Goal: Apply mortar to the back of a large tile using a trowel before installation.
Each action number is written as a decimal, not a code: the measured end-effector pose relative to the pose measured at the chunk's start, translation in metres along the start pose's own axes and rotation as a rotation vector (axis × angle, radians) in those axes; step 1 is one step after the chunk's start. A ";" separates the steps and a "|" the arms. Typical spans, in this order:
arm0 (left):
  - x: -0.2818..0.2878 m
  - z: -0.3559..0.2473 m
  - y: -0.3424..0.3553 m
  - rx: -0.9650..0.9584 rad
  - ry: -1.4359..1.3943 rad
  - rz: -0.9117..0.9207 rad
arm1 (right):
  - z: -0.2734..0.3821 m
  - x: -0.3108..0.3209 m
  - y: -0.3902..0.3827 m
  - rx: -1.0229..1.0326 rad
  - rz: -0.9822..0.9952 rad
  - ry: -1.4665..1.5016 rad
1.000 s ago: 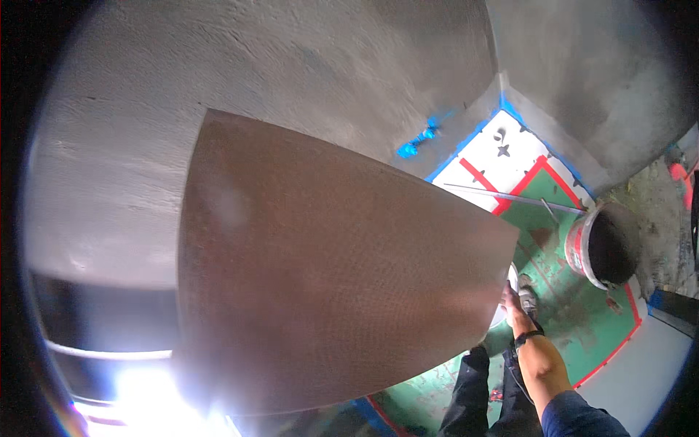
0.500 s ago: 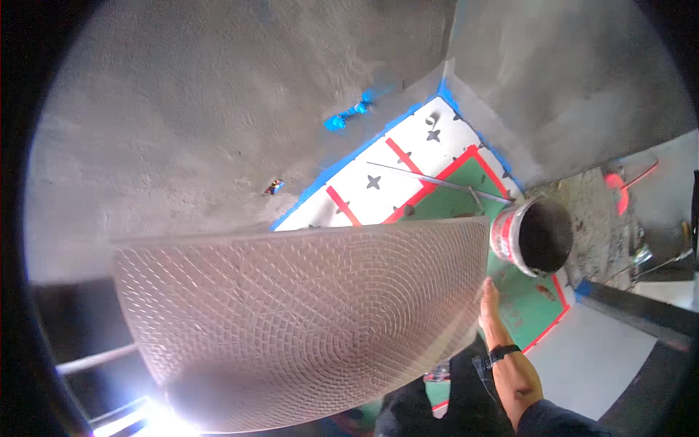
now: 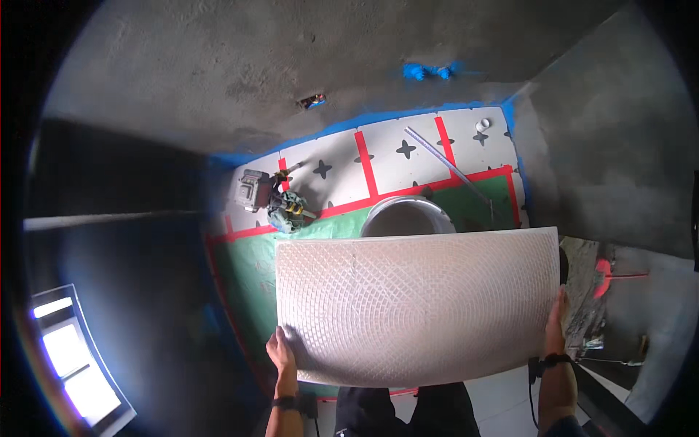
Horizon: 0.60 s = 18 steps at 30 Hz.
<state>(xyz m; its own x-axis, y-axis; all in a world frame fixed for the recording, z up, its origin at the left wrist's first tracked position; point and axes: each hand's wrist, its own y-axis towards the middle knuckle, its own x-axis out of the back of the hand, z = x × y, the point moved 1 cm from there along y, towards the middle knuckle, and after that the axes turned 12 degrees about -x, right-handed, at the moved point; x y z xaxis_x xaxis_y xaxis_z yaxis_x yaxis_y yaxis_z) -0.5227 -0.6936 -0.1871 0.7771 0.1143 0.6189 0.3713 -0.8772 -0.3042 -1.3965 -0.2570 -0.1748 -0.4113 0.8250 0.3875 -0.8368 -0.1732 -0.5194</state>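
A large rectangular tile [image 3: 422, 306] spans the space before me, its beige face covered with a curved grid of ridges. My left hand [image 3: 279, 348] grips its left edge near the lower corner. On the opposite edge, my right hand [image 3: 557, 320] is closed around the side, with the fingers partly out of sight behind it. The tile hides part of a bucket [image 3: 415, 207] on its far side.
Green sheeting [image 3: 244, 273] with red tape covers the floor beside white tiles [image 3: 338, 164] with dark star shapes. A metal ruler [image 3: 448, 162], a white ring [image 3: 484, 124] and a cordless tool [image 3: 266, 193] lie beyond. Grey walls [image 3: 211, 80] enclose the corner; blue pipe stubs [image 3: 428, 71] project.
My view has swung left, bringing the cordless tool and window into sight. The tile now appears farther right and more level. My left hand has come into view on its left edge.
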 end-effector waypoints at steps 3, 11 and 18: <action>-0.032 0.011 0.007 0.078 0.029 -0.004 | 0.018 -0.076 0.060 0.227 0.130 0.071; -0.018 0.041 0.045 0.177 -0.233 -0.220 | 0.105 -0.396 -0.010 0.132 -0.141 -0.549; -0.014 0.089 0.074 0.174 -0.118 -0.228 | 0.123 -0.482 -0.027 0.014 -0.053 -0.675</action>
<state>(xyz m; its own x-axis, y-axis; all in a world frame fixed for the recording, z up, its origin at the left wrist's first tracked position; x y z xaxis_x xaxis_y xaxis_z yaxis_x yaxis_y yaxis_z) -0.4608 -0.7183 -0.2829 0.7138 0.3609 0.6002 0.6161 -0.7311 -0.2931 -1.2204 -0.7160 -0.2534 -0.5010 0.3168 0.8054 -0.8650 -0.1521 -0.4782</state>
